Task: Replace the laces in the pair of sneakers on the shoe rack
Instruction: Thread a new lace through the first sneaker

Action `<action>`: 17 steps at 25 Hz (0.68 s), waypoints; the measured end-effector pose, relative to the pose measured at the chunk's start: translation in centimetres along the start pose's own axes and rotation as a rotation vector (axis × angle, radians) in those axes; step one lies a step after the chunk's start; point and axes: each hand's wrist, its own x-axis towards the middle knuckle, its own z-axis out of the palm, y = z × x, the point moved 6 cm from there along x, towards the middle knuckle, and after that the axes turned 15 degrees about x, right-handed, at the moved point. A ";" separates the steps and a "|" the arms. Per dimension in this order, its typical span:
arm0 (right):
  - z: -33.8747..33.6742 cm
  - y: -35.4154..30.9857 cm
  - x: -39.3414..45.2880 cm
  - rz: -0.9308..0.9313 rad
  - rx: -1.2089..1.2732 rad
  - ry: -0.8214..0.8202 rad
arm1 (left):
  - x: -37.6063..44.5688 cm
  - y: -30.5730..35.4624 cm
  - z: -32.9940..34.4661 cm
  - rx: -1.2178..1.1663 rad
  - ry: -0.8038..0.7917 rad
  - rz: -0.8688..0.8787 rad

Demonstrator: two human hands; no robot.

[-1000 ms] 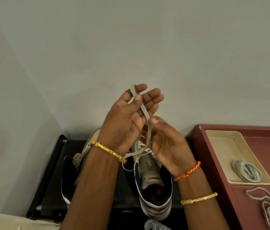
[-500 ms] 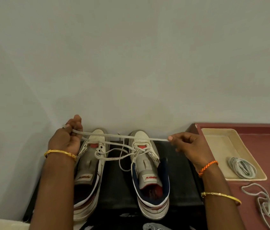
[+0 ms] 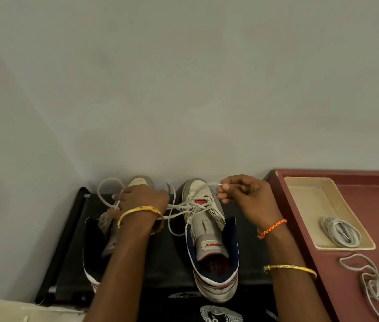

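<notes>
On the black shoe rack [image 3: 67, 247] both sneakers sit toes to the wall, your left hand [image 3: 143, 198] closed over the left sneaker [image 3: 104, 231], gripping a loop of its lace [image 3: 104, 194], while your right hand [image 3: 246, 196] pinches the lace end [image 3: 209, 184] above the right sneaker [image 3: 209, 240].

single head-worn wide-angle view, looking forward and down from above, close over the shoe rack [image 3: 67, 240], facing a wall [image 3: 183, 89], counter [image 3: 369, 205] at right
</notes>
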 end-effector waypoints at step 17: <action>0.1 7.7 0.0 0.424 -0.693 -0.059 | -1.8 7.2 6.7 -0.006 0.197 0.468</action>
